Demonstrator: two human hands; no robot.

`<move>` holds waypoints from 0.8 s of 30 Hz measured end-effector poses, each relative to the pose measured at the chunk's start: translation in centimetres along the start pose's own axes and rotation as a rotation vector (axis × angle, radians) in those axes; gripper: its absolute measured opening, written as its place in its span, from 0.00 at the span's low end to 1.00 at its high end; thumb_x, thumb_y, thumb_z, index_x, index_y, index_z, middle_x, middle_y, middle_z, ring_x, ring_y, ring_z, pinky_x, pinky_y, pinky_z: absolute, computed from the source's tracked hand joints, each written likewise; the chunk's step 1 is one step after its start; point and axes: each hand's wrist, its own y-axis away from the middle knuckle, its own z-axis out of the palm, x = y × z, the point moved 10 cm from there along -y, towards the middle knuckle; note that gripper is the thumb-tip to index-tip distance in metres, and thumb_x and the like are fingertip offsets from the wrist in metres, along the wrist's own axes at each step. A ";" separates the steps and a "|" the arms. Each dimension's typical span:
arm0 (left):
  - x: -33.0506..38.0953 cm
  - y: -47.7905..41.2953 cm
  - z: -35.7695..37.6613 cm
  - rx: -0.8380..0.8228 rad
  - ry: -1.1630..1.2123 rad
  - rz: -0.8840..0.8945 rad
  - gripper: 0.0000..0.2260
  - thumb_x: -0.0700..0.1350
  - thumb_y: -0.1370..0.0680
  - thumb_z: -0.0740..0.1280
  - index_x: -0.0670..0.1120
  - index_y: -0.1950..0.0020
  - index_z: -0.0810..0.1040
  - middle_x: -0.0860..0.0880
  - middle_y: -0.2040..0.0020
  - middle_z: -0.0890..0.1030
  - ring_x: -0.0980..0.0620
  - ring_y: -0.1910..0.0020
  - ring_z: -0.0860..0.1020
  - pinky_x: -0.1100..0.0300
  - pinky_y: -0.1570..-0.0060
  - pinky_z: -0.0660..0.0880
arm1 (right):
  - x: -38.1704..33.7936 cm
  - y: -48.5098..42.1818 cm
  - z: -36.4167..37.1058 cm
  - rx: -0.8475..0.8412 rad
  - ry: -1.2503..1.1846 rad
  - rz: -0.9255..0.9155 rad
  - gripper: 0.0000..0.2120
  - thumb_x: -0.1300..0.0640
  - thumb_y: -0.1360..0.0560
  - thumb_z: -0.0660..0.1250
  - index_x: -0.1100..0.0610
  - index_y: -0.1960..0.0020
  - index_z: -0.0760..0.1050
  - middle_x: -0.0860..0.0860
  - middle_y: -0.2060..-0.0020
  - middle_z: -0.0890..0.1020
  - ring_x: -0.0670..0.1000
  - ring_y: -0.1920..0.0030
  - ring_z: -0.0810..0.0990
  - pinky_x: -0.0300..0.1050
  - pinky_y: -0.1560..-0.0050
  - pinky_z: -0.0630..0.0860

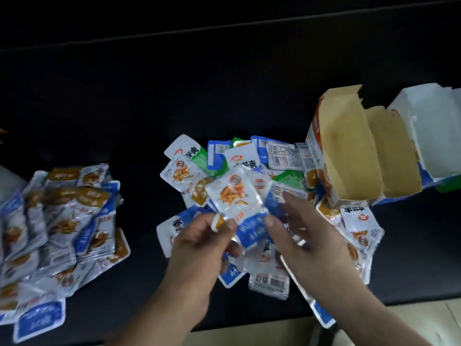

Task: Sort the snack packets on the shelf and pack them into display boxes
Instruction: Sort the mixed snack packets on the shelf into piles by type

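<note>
A mixed heap of snack packets (249, 158), white, blue and green, lies in the middle of the dark shelf (149, 108). My left hand (199, 240) pinches a white-and-blue packet (237, 201) with an orange picture, held up over the heap. My right hand (309, 236) is beside it with fingers spread, its thumb touching the packet's blue end; another packet (321, 318) sticks out under its palm. A sorted pile of white, brown and blue packets (62, 233) lies at the left. Open display boxes (349, 151) stand at the right.
A white-lined open box (429, 136) stands behind the brown-lined ones at far right. The shelf's front edge (399, 299) runs along the bottom, with a pale surface below it. The back of the shelf is dark.
</note>
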 end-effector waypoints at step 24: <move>5.2 -13.7 -8.9 0.252 -0.395 0.068 0.31 0.46 0.32 0.84 0.46 0.32 0.77 0.51 0.43 0.84 0.55 0.50 0.83 0.62 0.54 0.77 | -1.8 -7.5 5.5 0.088 0.088 0.038 0.26 0.50 0.19 0.69 0.48 0.23 0.67 0.47 0.49 0.79 0.42 0.60 0.78 0.41 0.61 0.73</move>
